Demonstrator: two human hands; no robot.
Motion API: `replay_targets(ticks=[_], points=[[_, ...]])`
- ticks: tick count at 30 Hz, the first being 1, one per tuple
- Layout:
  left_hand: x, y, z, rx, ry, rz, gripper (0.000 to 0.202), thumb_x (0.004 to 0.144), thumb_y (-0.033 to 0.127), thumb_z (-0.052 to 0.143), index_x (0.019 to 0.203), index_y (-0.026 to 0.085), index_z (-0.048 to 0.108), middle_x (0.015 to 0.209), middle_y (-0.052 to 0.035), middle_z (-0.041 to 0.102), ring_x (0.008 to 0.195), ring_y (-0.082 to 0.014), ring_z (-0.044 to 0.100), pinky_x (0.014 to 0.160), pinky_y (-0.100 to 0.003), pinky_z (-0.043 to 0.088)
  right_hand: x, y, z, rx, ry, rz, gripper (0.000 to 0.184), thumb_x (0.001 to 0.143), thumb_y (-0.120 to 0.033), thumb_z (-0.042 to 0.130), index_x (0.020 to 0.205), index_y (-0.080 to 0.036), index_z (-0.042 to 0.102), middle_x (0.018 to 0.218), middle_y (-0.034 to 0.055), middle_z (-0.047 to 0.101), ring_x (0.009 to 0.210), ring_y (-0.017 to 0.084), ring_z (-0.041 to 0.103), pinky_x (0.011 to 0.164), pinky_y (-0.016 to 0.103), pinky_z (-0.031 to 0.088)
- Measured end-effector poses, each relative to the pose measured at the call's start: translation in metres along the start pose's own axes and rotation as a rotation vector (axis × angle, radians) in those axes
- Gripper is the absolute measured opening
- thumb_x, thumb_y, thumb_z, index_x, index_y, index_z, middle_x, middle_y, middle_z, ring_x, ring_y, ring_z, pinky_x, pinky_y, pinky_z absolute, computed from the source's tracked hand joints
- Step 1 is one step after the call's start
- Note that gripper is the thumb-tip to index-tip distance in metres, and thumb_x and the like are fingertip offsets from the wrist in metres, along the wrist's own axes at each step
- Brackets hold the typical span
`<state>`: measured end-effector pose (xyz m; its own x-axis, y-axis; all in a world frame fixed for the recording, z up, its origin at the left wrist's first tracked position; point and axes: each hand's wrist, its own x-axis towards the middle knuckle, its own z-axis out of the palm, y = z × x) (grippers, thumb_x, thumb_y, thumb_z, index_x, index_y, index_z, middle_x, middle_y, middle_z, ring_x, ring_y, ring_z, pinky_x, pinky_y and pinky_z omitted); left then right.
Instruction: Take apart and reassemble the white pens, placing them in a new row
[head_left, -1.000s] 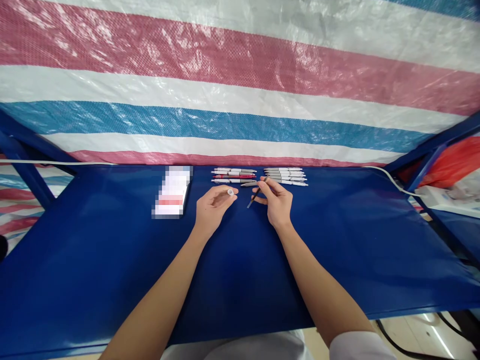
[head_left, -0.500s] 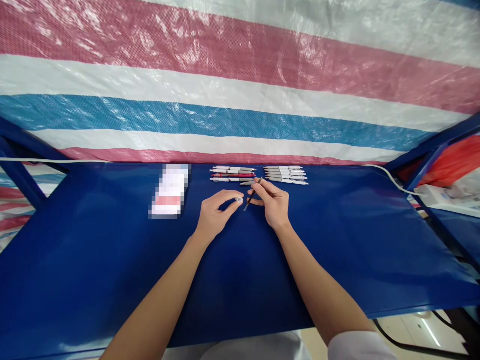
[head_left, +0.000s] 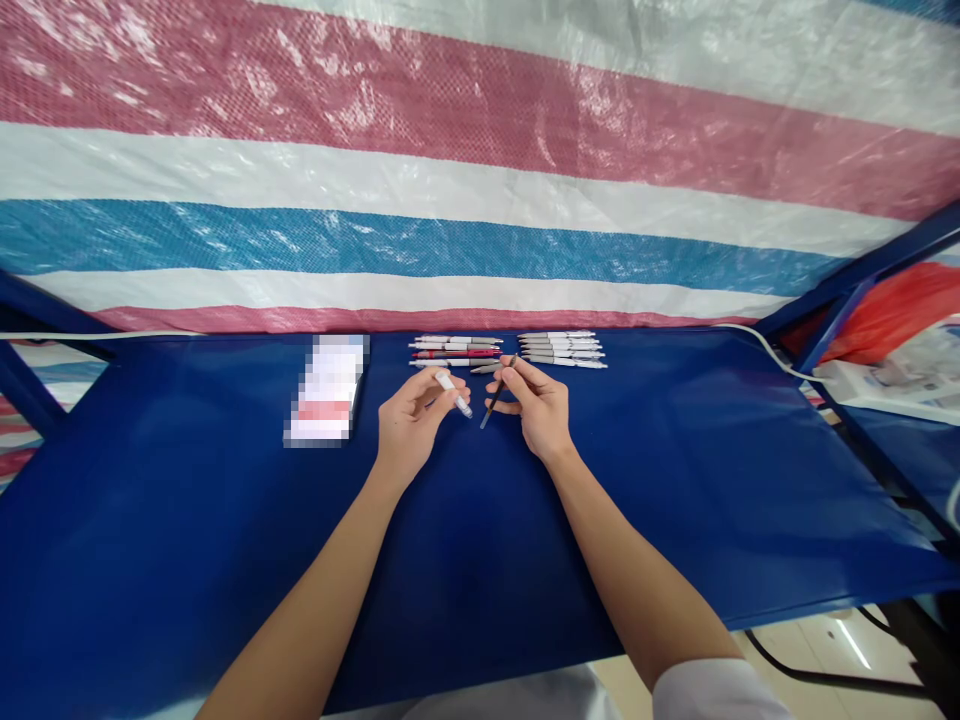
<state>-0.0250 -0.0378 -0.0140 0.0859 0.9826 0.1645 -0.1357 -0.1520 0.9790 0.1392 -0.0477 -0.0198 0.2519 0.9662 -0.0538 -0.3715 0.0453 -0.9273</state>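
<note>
Between thumb and fingers, my left hand (head_left: 409, 420) pinches a white pen barrel (head_left: 454, 393) with a clear end, tilted down to the right. My right hand (head_left: 541, 410) grips a thin dark pen refill (head_left: 493, 402), slanting down to the left with a pale lower end. The two pieces are apart from each other. Just beyond my right fingertips lies a grey pen piece (head_left: 486, 368), partly hidden by the hand. Behind my hands rest a left group of pens, among them a red pen (head_left: 457, 353), and a right stack of white and grey pens (head_left: 562, 350).
A blurred-out rectangular object (head_left: 328, 390) lies on the blue tabletop (head_left: 225, 520) to the left. A striped plastic sheet (head_left: 480, 190) hangs behind the table. Blue frame posts stand at both sides, and a white cable (head_left: 772, 350) runs along the back right. Red plastic (head_left: 892, 310) sits beyond.
My left hand has turned the pen barrel from end-on to lying slantwise, so its length shows. The refill stays in my right hand. The whole view has shifted slightly.
</note>
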Motion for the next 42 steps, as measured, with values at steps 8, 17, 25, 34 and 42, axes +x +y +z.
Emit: replay_targets(ticks=[8,17,25,34,42], points=[[0.004,-0.007,-0.006,-0.087,-0.022,-0.053,0.032,0.082,0.038,0.073,0.108,0.02,0.066,0.101,-0.006,0.07,0.087,-0.0212,0.072,0.082,-0.038,0.061,-0.001,0.002,0.0,0.004,-0.088,-0.003,0.029,0.078,-0.043,0.072,0.101,-0.025,0.072,0.085,-0.0024,0.068,0.075,0.012,0.07,0.066,0.029,0.065],[0.008,-0.01,-0.007,-0.088,-0.013,-0.035,0.037,0.083,0.04,0.071,0.113,0.021,0.065,0.101,-0.0056,0.068,0.083,-0.0188,0.07,0.079,-0.037,0.062,-0.01,-0.001,0.002,-0.201,-0.108,-0.179,0.031,0.086,-0.05,0.061,0.105,-0.027,0.071,0.098,0.0016,0.068,0.085,0.015,0.07,0.075,0.029,0.063],[0.01,-0.012,-0.007,-0.108,-0.008,-0.029,0.038,0.081,0.04,0.073,0.113,0.022,0.064,0.099,-0.0045,0.067,0.081,-0.0175,0.069,0.075,-0.035,0.062,-0.019,-0.004,0.0,-0.362,-0.177,-0.341,0.025,0.088,-0.045,0.059,0.102,-0.03,0.074,0.104,0.002,0.072,0.091,0.019,0.07,0.089,0.037,0.06],[0.009,-0.01,-0.005,-0.121,0.005,-0.038,0.038,0.079,0.039,0.075,0.111,0.021,0.064,0.096,-0.0032,0.067,0.08,-0.0168,0.07,0.077,-0.036,0.062,-0.021,-0.006,0.0,-0.372,-0.147,-0.354,0.028,0.089,-0.046,0.057,0.104,-0.03,0.073,0.1,0.0027,0.072,0.089,0.019,0.07,0.086,0.037,0.061],[0.008,-0.006,-0.005,-0.192,0.004,-0.115,0.039,0.074,0.038,0.079,0.106,0.021,0.066,0.097,-0.0044,0.071,0.082,-0.0201,0.072,0.078,-0.041,0.062,-0.02,-0.004,0.005,-0.266,-0.049,-0.244,0.031,0.083,-0.049,0.063,0.102,-0.027,0.073,0.092,0.0019,0.072,0.079,0.017,0.071,0.073,0.033,0.064]])
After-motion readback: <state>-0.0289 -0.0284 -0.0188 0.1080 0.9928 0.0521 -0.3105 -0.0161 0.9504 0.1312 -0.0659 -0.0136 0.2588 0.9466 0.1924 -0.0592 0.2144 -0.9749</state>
